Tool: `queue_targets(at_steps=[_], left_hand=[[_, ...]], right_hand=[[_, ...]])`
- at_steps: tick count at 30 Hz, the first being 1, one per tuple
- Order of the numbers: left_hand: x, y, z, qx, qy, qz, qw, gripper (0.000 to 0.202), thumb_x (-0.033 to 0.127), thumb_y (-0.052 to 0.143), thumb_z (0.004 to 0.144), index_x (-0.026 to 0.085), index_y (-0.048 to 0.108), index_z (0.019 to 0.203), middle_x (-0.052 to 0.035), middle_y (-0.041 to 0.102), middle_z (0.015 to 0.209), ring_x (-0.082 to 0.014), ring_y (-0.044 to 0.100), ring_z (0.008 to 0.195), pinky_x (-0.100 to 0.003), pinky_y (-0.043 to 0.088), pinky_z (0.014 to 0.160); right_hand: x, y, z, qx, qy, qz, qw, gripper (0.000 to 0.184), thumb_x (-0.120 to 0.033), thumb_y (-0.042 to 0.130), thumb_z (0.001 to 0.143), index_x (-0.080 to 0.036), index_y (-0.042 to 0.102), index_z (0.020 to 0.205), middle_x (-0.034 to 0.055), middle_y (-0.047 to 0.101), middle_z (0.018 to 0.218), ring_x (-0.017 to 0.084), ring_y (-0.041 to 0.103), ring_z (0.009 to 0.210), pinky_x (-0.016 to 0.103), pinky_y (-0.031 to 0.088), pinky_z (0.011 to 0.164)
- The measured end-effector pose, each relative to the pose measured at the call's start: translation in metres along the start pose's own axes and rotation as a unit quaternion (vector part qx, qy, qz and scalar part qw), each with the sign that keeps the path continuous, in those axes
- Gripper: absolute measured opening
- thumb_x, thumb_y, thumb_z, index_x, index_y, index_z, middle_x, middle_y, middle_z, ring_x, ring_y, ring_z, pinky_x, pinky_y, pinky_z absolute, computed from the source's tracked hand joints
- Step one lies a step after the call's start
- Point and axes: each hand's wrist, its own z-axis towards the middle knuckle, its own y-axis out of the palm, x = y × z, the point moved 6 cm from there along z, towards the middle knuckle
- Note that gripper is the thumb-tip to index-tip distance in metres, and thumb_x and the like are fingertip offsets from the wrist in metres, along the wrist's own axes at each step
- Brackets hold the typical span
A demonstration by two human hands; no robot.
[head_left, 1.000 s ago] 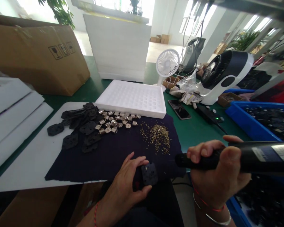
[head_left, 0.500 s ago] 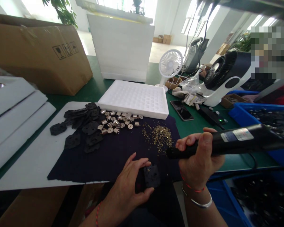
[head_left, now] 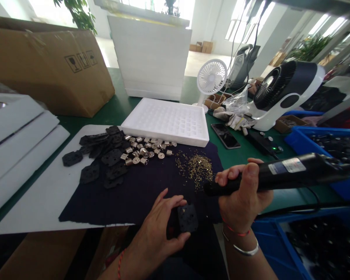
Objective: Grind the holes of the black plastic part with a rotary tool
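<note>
My left hand [head_left: 160, 223] grips a small black plastic plate [head_left: 187, 217] at the near edge of the dark cloth [head_left: 140, 190]. My right hand [head_left: 245, 194] is wrapped round a black electric screwdriver [head_left: 280, 175], held level with its tip pointing left at a heap of tiny brass screws [head_left: 196, 167]. Farther back on the cloth lie several silver metal cylinders [head_left: 142, 149] and a pile of black plates [head_left: 105, 155].
A white foam tray [head_left: 167, 120] with pockets sits behind the cloth. A cardboard box [head_left: 46, 66] and white foam blocks [head_left: 17, 132] stand left. Two fans [head_left: 211, 79] [head_left: 286, 91], a phone [head_left: 225, 136], gloves and blue bins [head_left: 321, 151] of black parts fill the right.
My right hand has swung the screwdriver left and toward the brass screws. The left hand keeps the black plate almost still.
</note>
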Motion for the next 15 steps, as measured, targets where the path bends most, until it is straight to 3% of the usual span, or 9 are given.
queue_targets(at_steps=[8,15], left_hand=[[0.0,-0.001,0.003,-0.009,-0.011,-0.008,1.0,0.094,0.003,0.082,0.075,0.03,0.034,0.151,-0.009,0.074,0.13,-0.0333,0.074,0.125,-0.074,0.043,0.124],[0.001,-0.001,0.002,-0.006,0.004,-0.022,1.0,0.094,0.003,0.084,0.075,0.031,0.035,0.151,-0.0077,0.072,0.131,-0.0317,0.074,0.122,-0.076,0.04,0.125]], right_hand=[[-0.012,-0.003,0.0,0.004,-0.003,0.016,1.0,0.027,-0.038,0.081,0.095,-0.02,0.063,0.105,-0.0091,0.058,0.061,0.011,0.053,0.043,0.027,0.052,0.046],[-0.031,0.002,-0.021,-0.025,0.009,0.042,0.999,0.033,-0.042,0.082,0.094,-0.021,0.063,0.11,-0.0095,0.057,0.063,0.011,0.05,0.042,0.027,0.051,0.045]])
